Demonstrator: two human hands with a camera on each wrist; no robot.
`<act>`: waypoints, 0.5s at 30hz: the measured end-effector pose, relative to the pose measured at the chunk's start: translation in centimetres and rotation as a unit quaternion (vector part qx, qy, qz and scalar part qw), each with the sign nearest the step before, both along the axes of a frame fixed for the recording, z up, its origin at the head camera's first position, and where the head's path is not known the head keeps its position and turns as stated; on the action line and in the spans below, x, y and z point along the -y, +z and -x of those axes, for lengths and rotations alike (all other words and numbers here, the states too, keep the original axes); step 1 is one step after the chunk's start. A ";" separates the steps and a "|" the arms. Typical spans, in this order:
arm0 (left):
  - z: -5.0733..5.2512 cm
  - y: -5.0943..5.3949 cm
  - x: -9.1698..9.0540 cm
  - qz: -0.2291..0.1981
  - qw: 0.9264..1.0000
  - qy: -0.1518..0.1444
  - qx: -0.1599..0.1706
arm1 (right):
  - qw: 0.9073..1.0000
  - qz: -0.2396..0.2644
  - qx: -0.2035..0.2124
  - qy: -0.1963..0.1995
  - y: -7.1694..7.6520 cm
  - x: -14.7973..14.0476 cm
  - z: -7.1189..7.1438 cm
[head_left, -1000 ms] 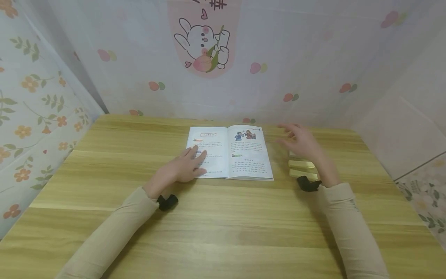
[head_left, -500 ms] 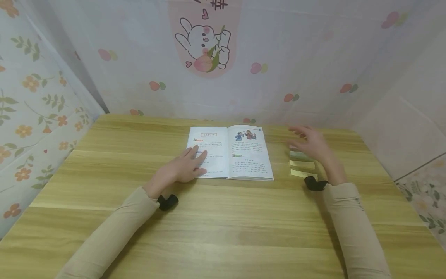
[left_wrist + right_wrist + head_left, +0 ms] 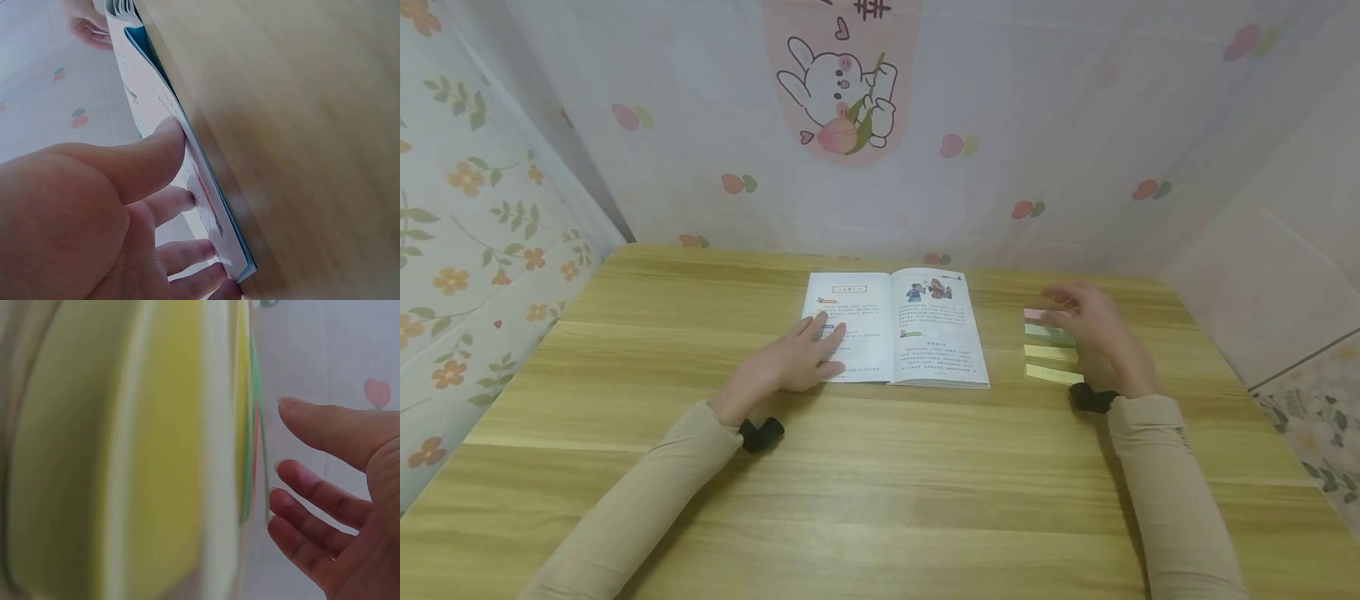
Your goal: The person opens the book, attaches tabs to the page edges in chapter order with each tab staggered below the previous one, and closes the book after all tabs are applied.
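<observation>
Head view first: there's a book (image 3: 932, 333) spread flat on the wood-look table (image 3: 865, 492), text on both pages and a little cartoon picture at the top of the right one. The left hand (image 3: 801, 360) rests on the lower left page, fingers spread apart. Right of the book, four slim pads sit in a loose column: pink pad (image 3: 1034, 314) farthest from the person, then green pad (image 3: 1047, 335), then upper yellow pad (image 3: 1049, 354) and lower yellow pad (image 3: 1054, 375) closest. The right hand (image 3: 1093, 321) is at the pink and green end, partly covering both. Beige sleeves (image 3: 640, 492) on both arms, and a bunny-print cloth (image 3: 842, 92) behind it all.

Left wrist view: thumb on the page near the book's edge, other fingers splayed along the paper, nothing gripped. You can see a blue cover (image 3: 145, 44) under the pages, and a bit of the other hand up in the top left corner.

Right wrist view: yellow fills the foreground, super blurry, with slivers of green and pinkish red past it. The thumb's well apart from the fingers. Fingertips are right beside a thin green edge, can't tell if they're touching it.
</observation>
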State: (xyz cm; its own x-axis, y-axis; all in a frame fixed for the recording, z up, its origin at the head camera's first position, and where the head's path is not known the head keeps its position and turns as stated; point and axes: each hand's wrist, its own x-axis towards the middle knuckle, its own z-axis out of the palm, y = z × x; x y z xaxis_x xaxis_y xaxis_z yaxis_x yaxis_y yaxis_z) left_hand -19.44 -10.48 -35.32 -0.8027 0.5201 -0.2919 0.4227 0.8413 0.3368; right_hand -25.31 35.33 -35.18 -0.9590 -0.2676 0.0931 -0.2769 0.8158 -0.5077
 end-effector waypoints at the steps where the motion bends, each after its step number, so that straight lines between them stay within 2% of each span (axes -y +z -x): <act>1: 0.0 0.0 0.0 -0.001 1.000 0.001 0.001 | 1.000 -0.001 0.000 0.000 -0.1 -0.2 0.0; 11: 0.1 -0.1 0.0 0.004 1.000 0.004 0.004 | 1.000 -0.020 -0.005 -0.014 -1.0 -1.8 0.1; 15: 0.2 -0.1 0.0 0.006 1.000 0.006 0.007 | 0.999 -0.019 0.011 -0.024 -1.0 -1.9 0.0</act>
